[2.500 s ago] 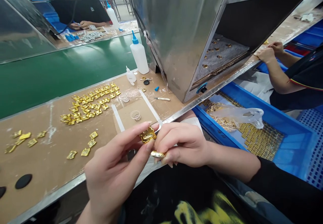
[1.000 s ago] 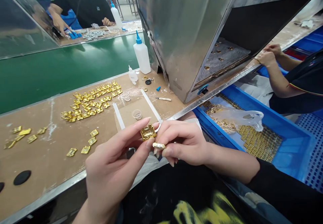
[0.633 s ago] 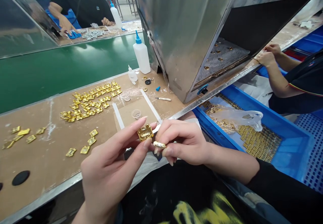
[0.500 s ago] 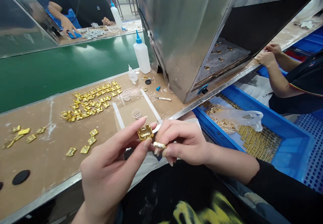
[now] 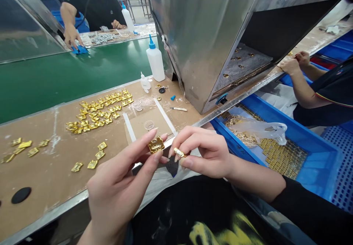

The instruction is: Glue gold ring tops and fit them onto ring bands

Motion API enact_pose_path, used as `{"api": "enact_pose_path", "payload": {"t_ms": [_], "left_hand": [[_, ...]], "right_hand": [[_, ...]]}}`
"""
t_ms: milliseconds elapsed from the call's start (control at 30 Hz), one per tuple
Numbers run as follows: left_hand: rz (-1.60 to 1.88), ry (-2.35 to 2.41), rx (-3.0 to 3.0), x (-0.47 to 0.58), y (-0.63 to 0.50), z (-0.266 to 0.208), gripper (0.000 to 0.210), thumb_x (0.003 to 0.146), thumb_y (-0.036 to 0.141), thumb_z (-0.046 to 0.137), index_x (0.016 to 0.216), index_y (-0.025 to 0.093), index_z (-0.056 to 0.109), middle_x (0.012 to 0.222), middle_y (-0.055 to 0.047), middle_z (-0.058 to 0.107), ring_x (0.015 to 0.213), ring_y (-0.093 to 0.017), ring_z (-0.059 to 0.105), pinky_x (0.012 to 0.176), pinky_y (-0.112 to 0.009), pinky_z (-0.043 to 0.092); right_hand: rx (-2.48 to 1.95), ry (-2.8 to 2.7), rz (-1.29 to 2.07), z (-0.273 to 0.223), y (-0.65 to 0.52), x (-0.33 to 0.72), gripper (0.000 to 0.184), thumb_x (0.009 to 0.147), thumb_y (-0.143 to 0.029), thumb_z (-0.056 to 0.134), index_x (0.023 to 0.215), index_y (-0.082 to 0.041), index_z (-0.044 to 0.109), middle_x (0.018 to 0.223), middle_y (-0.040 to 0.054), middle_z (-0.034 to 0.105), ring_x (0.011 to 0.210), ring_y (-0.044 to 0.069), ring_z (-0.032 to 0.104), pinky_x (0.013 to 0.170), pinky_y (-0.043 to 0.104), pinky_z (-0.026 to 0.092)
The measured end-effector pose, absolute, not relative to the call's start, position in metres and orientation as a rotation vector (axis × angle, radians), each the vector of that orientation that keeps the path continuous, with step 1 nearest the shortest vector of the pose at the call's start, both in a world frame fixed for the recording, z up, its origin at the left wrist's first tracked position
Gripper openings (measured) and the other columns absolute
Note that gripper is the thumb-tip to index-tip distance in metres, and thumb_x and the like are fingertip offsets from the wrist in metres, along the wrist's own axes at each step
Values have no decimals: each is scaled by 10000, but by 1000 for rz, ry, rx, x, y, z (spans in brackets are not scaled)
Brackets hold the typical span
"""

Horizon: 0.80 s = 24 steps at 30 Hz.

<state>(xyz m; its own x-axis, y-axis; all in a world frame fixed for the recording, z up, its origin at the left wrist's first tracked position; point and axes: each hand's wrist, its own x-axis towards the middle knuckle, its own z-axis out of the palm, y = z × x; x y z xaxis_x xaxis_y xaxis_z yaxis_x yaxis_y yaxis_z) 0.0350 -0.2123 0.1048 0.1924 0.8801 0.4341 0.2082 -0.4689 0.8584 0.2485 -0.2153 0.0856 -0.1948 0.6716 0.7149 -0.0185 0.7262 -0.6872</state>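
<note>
Between thumb and fingers, my left hand (image 5: 125, 171) pinches a square gold metal piece (image 5: 156, 145) with a recessed face turned up. Just to its right, my right hand (image 5: 202, 151) grips a small gold ring-like piece (image 5: 179, 152) with a pale, shiny top. The two pieces are apart, held above the bench's near edge. Beyond them lies a cardboard sheet (image 5: 140, 123) with white tape strips and a clear round dish (image 5: 149, 125). Many similar gold pieces (image 5: 100, 107) are spread on the brown bench to the left.
A large squeeze bottle (image 5: 156, 63), a small white bottle (image 5: 145, 82) and a knife (image 5: 178, 109) are on the bench. A metal hood (image 5: 204, 42) rises at right. Beside me sits a blue crate (image 5: 317, 156) of gold parts. Co-workers sit across the green belt (image 5: 110, 59) and at right.
My hands have drawn slightly apart, and the ring-like piece has turned and risen a little. Across the belt, a co-worker's hand has brought a blue object onto the belt's edge.
</note>
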Motion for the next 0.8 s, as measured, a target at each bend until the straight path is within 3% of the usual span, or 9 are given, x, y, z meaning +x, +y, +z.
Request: {"api": "enact_pose_path", "payload": {"t_ms": [167,333,533,800], "left_hand": [[1268,972,1941,28,-211,99,510,1000,165,756,1432,426,684,1211,51,822,814,-143,817,817,-245,720],[1256,981,1955,29,-211,98,507,1005,168,746,1427,441,685,1216,49,818,821,-149,810,800,-265,727],[1194,1025,1819,31,-210,98,407,1012,218,747,1373,406,735,978,39,825,711,-133,775,714,-227,704],[1096,1027,1760,33,-208,97,297,1030,292,726,1321,344,750,949,19,821,716,-157,786,646,-222,679]], "right_hand": [[-564,-1806,430,88,-213,251,82,994,-217,737,984,-143,703,955,90,747,835,147,711,753,274,632],[-552,-1881,369,89,-211,252,182,1023,-295,719,1076,-123,692,1003,111,733,866,154,690,764,274,634],[-605,-1958,339,93,-209,258,105,1066,-199,645,1136,-128,680,1088,135,735,1058,158,730,912,274,630],[-722,-2121,145,95,-206,258,167,1125,-273,544,1125,-158,666,967,70,719,816,118,675,721,229,534]]}}
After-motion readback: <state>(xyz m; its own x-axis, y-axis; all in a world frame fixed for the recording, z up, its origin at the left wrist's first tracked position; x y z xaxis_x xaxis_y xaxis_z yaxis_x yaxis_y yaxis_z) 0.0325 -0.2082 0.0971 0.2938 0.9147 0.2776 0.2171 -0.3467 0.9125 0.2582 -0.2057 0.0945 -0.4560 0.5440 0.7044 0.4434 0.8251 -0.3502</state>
